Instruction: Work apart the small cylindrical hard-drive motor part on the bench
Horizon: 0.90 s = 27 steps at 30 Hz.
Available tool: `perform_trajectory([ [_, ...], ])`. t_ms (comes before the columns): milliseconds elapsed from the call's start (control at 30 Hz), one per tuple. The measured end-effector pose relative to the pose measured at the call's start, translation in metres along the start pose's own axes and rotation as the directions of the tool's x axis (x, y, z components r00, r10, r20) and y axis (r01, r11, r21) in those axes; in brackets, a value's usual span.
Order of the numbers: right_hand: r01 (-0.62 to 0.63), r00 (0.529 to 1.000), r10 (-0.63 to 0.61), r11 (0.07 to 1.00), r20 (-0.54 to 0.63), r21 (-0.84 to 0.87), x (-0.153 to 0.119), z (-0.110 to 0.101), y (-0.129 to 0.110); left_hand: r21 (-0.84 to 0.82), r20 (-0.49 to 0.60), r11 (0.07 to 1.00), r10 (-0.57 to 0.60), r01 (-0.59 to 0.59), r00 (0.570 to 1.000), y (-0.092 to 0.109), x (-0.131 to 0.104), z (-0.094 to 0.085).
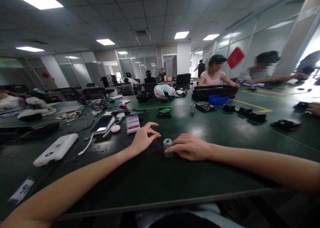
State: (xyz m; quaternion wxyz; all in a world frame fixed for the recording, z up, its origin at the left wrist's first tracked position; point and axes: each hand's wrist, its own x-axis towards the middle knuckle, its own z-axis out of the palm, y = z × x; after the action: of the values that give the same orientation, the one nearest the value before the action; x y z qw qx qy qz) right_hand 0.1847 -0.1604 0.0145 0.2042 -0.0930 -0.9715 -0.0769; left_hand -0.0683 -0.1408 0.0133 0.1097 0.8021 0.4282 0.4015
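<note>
A small silvery metal cylinder (167, 143) stands upright on the green table in front of me, with dark holes in its top face; it looks like a small motor. My right hand (191, 147) rests on the table at its right side, thumb and fingers closed around the cylinder. To the left of it, my left hand (143, 138) hovers with thumb and forefinger apart, holding nothing. The left fingertips are near the cylinder but do not touch it. A similar cylinder (192, 108) stands farther back on the table.
Hard drives with a green board (164, 112) and a dark body (205, 106) lie farther back, near a blue tray (219, 99). On the left are a white power bank (56, 149), a phone (102, 124) and cables. Co-workers sit across the table at the right.
</note>
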Motion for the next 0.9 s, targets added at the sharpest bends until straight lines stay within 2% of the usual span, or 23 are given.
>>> perform_trajectory([
  [133, -0.018, 1.000, 0.018, 1.000, 0.015, -0.001, 0.001, -0.001, -0.001, -0.113, -0.111, 0.988, 0.094, -0.107, 0.989, 0.026, -0.003, -0.002],
  [300, -0.021, 0.999, 0.022, 1.000, 0.027, -0.010, 0.001, -0.002, -0.003, -0.273, -0.034, 0.952, 0.133, -0.137, 0.991, 0.049, -0.011, 0.000],
  [633, -0.010, 1.000, 0.010, 1.000, 0.008, -0.011, 0.002, -0.002, -0.002, -0.222, 0.056, 0.966, 0.149, -0.133, 0.987, 0.053, -0.012, -0.004],
  [900, -0.014, 1.000, 0.014, 1.000, 0.008, -0.013, 0.001, -0.001, -0.002, -0.230, 0.059, 0.967, 0.126, -0.110, 0.990, 0.052, -0.015, -0.002],
])
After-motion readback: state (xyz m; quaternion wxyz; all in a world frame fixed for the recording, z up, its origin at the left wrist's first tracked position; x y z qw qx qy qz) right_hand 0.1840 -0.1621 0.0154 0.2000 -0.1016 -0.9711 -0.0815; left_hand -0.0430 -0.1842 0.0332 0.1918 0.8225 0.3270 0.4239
